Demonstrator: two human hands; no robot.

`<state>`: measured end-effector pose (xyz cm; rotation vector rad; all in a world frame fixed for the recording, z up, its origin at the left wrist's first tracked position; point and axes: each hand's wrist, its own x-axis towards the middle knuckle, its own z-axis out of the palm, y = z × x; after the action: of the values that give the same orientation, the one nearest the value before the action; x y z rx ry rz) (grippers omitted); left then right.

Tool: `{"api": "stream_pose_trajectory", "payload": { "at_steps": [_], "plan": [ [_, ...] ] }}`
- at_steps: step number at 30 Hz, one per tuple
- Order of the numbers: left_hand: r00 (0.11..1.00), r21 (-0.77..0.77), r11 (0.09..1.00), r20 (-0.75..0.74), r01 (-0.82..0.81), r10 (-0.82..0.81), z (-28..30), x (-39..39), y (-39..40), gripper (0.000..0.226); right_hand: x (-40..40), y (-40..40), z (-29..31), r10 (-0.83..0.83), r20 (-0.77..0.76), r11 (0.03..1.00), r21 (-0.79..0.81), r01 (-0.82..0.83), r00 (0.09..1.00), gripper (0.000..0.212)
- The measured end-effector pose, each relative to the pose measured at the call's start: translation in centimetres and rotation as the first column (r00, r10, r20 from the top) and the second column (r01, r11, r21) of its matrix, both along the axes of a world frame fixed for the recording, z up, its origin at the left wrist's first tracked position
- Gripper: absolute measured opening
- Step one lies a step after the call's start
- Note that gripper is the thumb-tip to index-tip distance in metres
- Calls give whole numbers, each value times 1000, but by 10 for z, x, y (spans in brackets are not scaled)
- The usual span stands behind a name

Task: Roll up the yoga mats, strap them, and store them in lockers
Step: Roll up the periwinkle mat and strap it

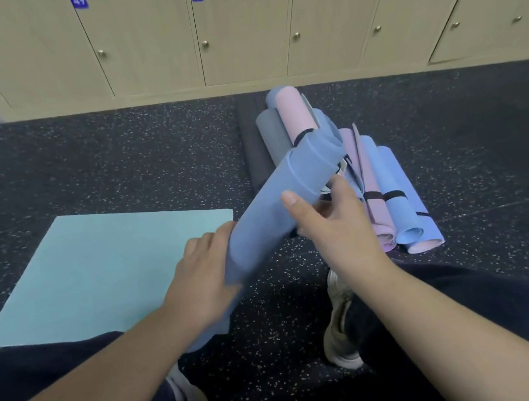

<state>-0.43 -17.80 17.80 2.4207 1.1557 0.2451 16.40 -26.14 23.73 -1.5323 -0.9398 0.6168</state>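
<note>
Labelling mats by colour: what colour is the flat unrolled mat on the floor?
Light teal, plain, no pattern: the flat mat, clearest in the head view.

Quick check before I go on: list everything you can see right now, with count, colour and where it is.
Rolled mat in hand: one, blue, held up off the floor between both hands, no strap visible on it.
Flat mat: one, pale teal, spread on the floor at left.
Pile of rolled mats: several, blue, pink, purple and grey, on the floor at right; black straps show on some.
Lockers: a row, light wood, all shut, blue number tags 49 to 45 readable.
Floor: dark with pale speckles.
Shoes: two, pale.
Left hand: grips the roll's near end.
Right hand: grips the roll's middle.
</note>
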Motion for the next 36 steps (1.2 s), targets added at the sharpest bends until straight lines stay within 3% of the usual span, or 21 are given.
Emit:
{"api": "stream_pose_trajectory", "payload": {
  "at_steps": [3,6,9,11,13,16,19,23,28,32,34,36],
  "plan": [
    [994,-46,996,85,77,-73,-3,5,-2,75,-3,5,-5,-17,127,999,-44,23,992,52],
    [955,-240,965,295,110,-36,1,14,-12,63,-13,4,-13,68,310,995,-91,-42,948,52],
    [898,-419,897,435,141,63,15,15,-21,76,-18,2,-18,101,321,991,-115,-67,942,55],
    [821,-541,812,552,220,145,26,13,-23,85,-19,0,-21,110,289,989,-131,-74,951,52],
    [751,-651,707,605,276,264,34,9,-24,79,-20,-2,-24,135,271,983,-156,-95,953,51],
    [736,-770,597,535,225,414,33,4,-27,66,-25,-10,-30,234,315,957,-243,-161,920,50],
    [749,-835,542,417,92,515,28,4,-33,87,-33,-16,-39,354,365,901,-379,-210,861,54],
    [754,-824,567,356,-26,552,23,5,-35,78,-41,-18,-51,427,353,860,-444,-252,833,63],
    [779,-768,637,356,-71,517,33,8,-37,68,-42,-19,-42,361,285,889,-392,-235,888,56],
    [806,-719,690,359,-82,470,36,8,-35,40,-41,-19,-40,343,190,906,-326,-270,920,49],
    [823,-729,681,344,-69,451,32,7,-34,40,-40,-18,-43,357,143,898,-324,-297,923,49],
    [849,-754,656,314,-49,425,28,8,-35,48,-40,-18,-47,365,115,890,-334,-310,924,62]
  ]
}}
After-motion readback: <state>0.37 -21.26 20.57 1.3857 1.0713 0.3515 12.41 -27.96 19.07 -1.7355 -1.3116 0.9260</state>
